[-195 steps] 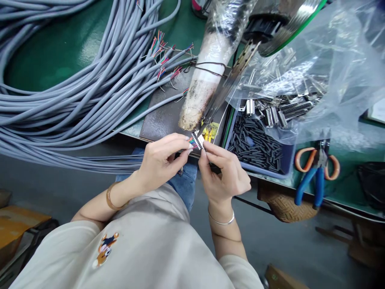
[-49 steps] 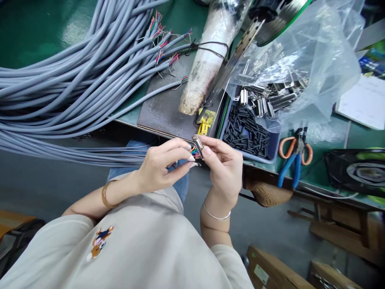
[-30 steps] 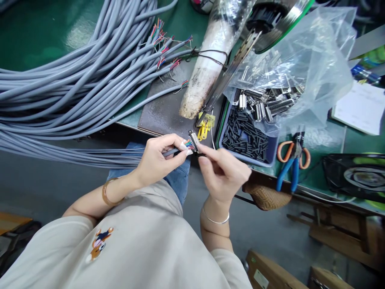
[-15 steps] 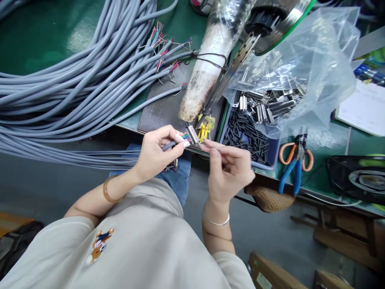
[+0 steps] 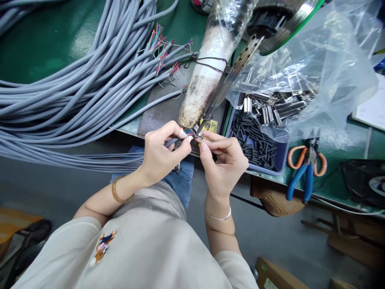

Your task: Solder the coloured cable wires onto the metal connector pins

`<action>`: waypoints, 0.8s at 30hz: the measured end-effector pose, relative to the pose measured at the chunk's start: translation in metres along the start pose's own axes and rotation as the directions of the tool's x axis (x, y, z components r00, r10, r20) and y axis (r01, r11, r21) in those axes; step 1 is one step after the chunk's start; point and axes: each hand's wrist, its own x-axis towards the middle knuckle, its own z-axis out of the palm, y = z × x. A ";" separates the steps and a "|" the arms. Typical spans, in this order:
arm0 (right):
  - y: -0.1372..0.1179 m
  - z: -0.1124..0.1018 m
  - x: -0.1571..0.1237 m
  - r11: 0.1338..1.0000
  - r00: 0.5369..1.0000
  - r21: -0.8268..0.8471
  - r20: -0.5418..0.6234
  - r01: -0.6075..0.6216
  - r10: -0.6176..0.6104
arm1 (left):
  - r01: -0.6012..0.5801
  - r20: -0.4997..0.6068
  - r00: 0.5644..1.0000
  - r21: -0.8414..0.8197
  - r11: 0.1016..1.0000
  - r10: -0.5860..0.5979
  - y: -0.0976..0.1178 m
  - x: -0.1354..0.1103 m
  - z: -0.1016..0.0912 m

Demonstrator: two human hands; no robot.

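At the near edge of the green bench [image 5: 54, 40], seen from the head camera, two hands meet over one small metal connector [image 5: 197, 131] with coloured wires fanning into its back. One left hand [image 5: 159, 154] is clenched around a single grey cable [image 5: 171, 142], thumb and forefinger pinching it just behind the coloured wire ends. One right hand [image 5: 224, 160] grips the connector, its thumb and forefinger closed on the part from the right, so the connector sits between the fingertips of both hands, just in front of the tip of one white, stained cone [image 5: 204, 80] wrapped in clear plastic. One dark plate [image 5: 162, 110] lies under that cone. Many grey cables [image 5: 75, 92] sweep across the left of the bench, too many to count. One blue tray [image 5: 255, 140] holds a heap of short black sleeves, and one clear bag [image 5: 300, 80] of metal connectors lies over its far side. One pair of blue-handled pliers [image 5: 302, 176] and one pair of orange-handled scissors [image 5: 306, 156] rest together to the right.
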 end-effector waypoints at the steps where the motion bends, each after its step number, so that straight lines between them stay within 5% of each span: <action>1: 0.000 0.000 0.001 1.000 1.000 -0.009 0.001 0.004 -0.004 | -0.013 -0.012 1.000 0.005 1.000 0.013 0.000 0.000 0.001; 8: -0.005 0.001 0.008 0.995 0.997 -0.063 0.007 0.078 -0.078 | -0.090 -0.041 0.995 -0.028 0.996 0.089 0.003 -0.001 -0.001; 17: -0.003 -0.004 0.005 0.977 0.987 -0.145 0.060 0.154 -0.147 | 0.074 0.023 0.997 -0.025 0.997 -0.074 0.005 -0.002 -0.001; 24: -0.005 -0.002 0.013 0.945 0.970 -0.223 0.046 0.241 -0.237 | 0.044 -0.016 0.999 -0.020 0.999 -0.044 0.007 -0.001 -0.002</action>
